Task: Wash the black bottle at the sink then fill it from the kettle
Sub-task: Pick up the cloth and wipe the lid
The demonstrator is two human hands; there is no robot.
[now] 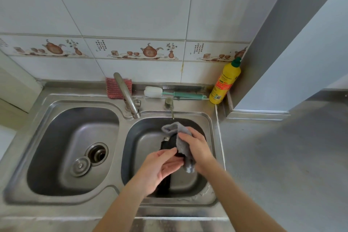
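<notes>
Black bottle over right basin of sink, neck pointing away. Left hand cradles its middle, fingers loosely curled around it. Right hand presses grey cloth against bottle, fingers gripping cloth

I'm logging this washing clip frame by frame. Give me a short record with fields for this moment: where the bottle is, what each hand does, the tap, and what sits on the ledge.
bottle: black bottle with metal neck, over the right steel sink basin
left hand: holds the bottle
right hand: grips a grey cloth against the bottle
tap: steel tap, no water seen running
ledge: yellow detergent bottle, white-headed green-handled brush, red scouring pad
kettle: not in view
</notes>
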